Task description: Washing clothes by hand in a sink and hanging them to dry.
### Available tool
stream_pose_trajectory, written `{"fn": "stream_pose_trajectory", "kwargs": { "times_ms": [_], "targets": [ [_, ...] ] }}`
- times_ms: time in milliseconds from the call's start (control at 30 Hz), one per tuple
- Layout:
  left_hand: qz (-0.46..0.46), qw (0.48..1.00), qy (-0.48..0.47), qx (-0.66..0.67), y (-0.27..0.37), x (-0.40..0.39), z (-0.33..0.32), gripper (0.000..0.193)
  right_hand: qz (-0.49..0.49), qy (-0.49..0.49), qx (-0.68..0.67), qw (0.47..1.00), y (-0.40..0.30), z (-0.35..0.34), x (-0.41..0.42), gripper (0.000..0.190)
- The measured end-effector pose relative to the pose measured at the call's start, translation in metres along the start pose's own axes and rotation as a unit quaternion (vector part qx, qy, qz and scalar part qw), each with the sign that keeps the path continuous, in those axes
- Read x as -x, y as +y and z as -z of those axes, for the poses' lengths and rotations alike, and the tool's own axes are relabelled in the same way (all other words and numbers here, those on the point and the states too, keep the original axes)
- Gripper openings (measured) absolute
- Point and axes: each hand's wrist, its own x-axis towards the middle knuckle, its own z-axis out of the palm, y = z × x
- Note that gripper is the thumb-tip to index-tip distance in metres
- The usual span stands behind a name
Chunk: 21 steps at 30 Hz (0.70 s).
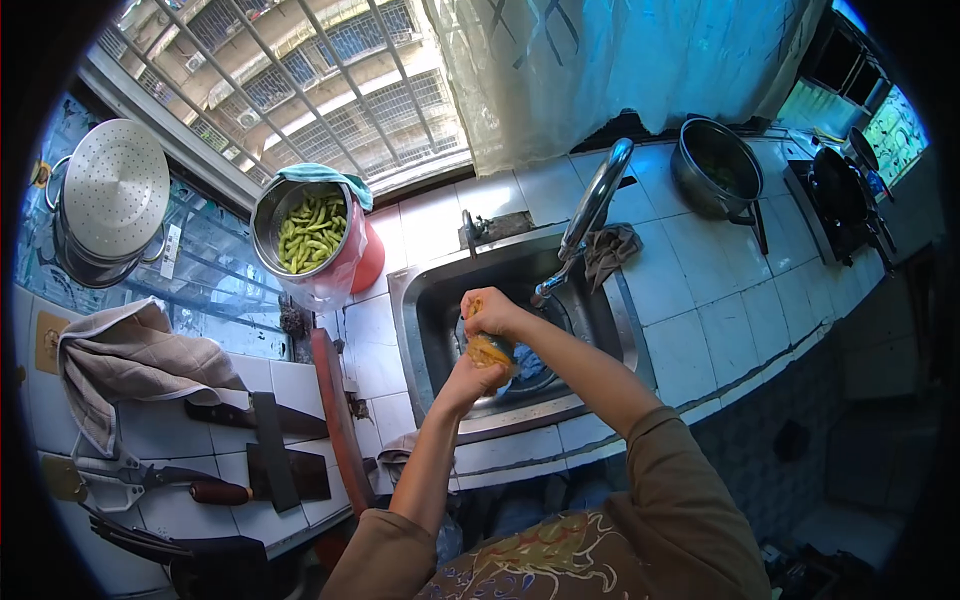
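Both hands are over the stainless steel sink (pixel 435 315), gripping one bunched yellow-orange item (pixel 491 351), seemingly a soft cloth. My left hand (pixel 478 377) closes around its lower end. Above it, my right hand (pixel 491 311) is clenched on the upper end, where a bit of yellow shows between the fingers. The fingers hide much of the item. Under the hands, a pale blue crumpled patch (pixel 529 363) lies in the basin; cloth or foam, I cannot tell. The chrome faucet (pixel 592 202) reaches over the sink, its spout end just right of my right hand.
Left of the sink, a metal pot of green soybean pods (pixel 311 229) stands by a red bucket (pixel 369 259). A dark rag (pixel 611 251) lies beside the faucet. Further right are a deep pot (pixel 716 169) and a stove (pixel 814 210). Knives, including a cleaver (pixel 307 474), hang at lower left.
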Motion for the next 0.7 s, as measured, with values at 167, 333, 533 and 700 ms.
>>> {"fn": "stream_pose_trajectory", "kwargs": {
  "times_ms": [167,333,533,700],
  "targets": [
    [-0.151,0.899,0.143,-0.385,0.004,0.002,0.002,0.050,0.016,-0.001,-0.053,0.998,-0.035,-0.007,0.027,0.047],
    [-0.256,0.836,0.189,-0.447,0.017,0.013,0.002,0.067,0.037,-0.109,-0.006,0.993,-0.070,0.001,0.058,0.044],
    [-0.067,0.996,-0.039,0.033,0.036,0.037,0.019,0.054,0.327,-0.056,0.551,0.765,-0.114,-0.011,0.113,0.020],
    [0.028,0.893,-0.241,0.380,0.034,0.032,0.004,0.055,0.598,-0.140,0.579,0.536,-0.117,-0.039,0.145,0.010]
  ]
}}
